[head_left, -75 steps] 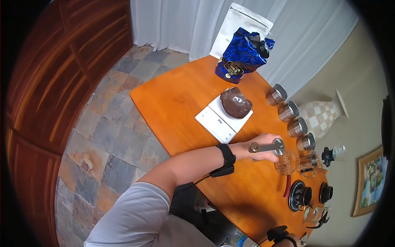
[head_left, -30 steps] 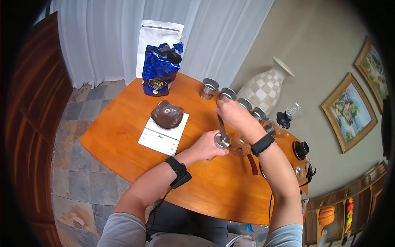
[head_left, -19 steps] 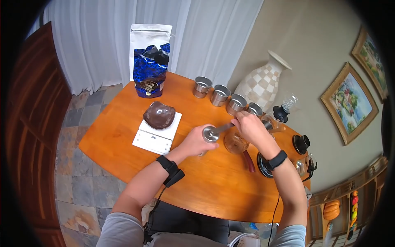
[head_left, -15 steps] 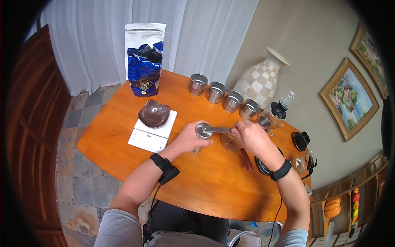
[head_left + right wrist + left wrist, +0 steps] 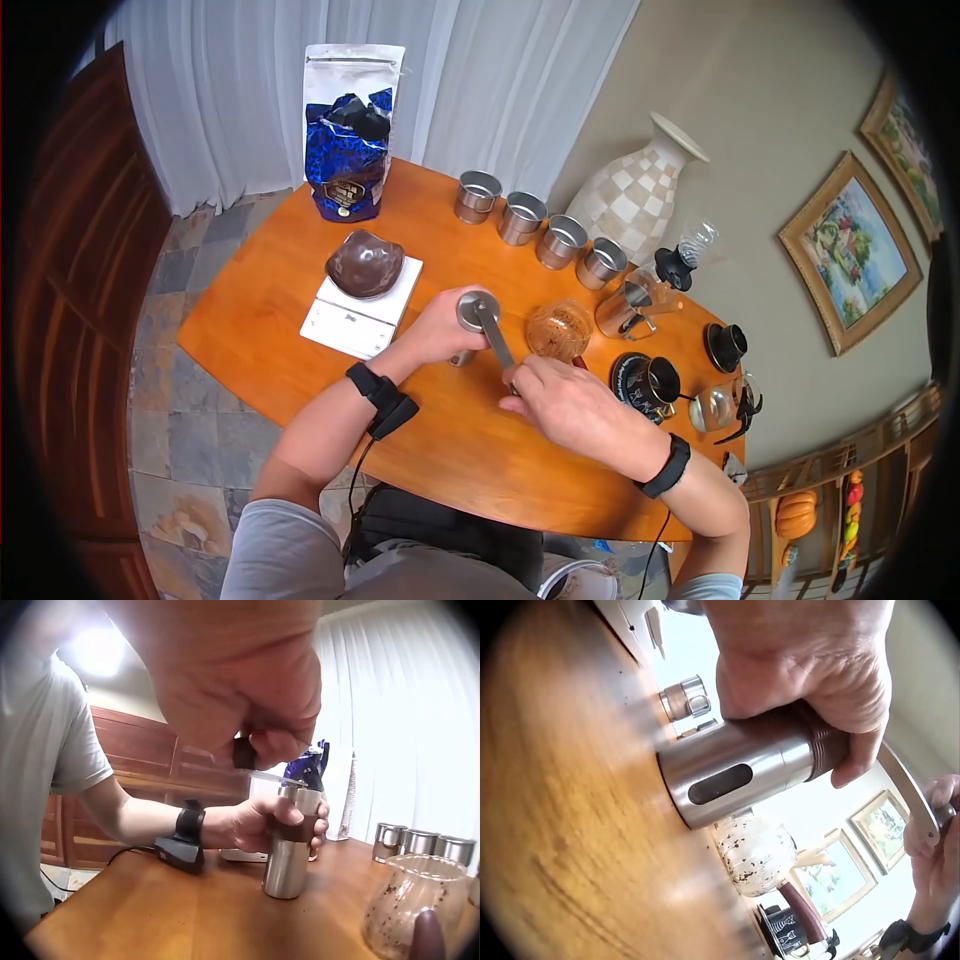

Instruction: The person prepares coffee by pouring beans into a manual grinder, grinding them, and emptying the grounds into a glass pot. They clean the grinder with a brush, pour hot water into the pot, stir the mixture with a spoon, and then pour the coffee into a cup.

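Around the dark band (image 5: pixel 294 831) of the steel hand grinder (image 5: pixel 735 765), my left hand (image 5: pixel 440 328) is wrapped, fingers and thumb clamped on it. My right hand (image 5: pixel 575 400) is curled about the knob (image 5: pixel 244 752) of the crank (image 5: pixel 496 341), whose arm points from the grinder's top back toward me and to my right. I take this to be the cranking step, somewhere within a turn; the next move would call for my left hand to keep the body from twisting while my right carries the knob round level. The grinder is upright, its base at the tabletop (image 5: pixel 455 450); whether it bears on the wood I cannot tell. Near it, on my right, sits the glass server (image 5: pixel 560 330), flecked with dark bits. On my left, the brown bowl (image 5: pixel 365 265) rests on the white scale (image 5: pixel 345 325). Farther out stand four steel cups (image 5: pixel 522 224) in a row, and a blue bag (image 5: pixel 345 150) before a white one.
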`<state>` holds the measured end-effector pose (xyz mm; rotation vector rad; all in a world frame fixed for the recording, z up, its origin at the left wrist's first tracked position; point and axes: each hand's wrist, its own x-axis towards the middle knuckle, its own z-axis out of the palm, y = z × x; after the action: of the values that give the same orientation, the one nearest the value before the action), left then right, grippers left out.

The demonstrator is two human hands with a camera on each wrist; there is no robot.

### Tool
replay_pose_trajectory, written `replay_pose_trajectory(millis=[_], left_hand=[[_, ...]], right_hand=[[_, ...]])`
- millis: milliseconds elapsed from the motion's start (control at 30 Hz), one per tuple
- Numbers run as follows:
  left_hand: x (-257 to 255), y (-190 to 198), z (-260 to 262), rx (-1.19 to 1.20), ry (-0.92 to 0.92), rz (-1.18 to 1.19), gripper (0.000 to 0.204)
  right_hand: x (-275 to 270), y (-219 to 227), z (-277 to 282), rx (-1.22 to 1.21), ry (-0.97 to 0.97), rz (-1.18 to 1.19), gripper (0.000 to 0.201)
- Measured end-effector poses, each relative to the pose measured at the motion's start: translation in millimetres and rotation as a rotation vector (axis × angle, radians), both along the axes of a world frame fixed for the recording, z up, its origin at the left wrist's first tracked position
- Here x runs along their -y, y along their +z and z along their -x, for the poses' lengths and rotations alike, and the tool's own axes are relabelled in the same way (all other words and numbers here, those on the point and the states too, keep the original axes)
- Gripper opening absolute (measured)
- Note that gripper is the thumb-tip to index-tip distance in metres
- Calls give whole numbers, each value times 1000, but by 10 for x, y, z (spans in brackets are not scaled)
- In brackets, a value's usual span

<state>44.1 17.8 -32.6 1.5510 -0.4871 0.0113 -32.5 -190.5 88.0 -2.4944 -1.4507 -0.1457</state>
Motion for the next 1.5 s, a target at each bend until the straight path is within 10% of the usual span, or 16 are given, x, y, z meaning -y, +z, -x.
replay_pose_trajectory(millis=[833,1500], left_hand=[[84,-28,56,124,-62,-19,32],[101,86,42,58,-21,-107,30]], right_hand=[[-1366,-248,-890,199,110,-6,25],[59,-273,-1296,112,-430,-51,25]])
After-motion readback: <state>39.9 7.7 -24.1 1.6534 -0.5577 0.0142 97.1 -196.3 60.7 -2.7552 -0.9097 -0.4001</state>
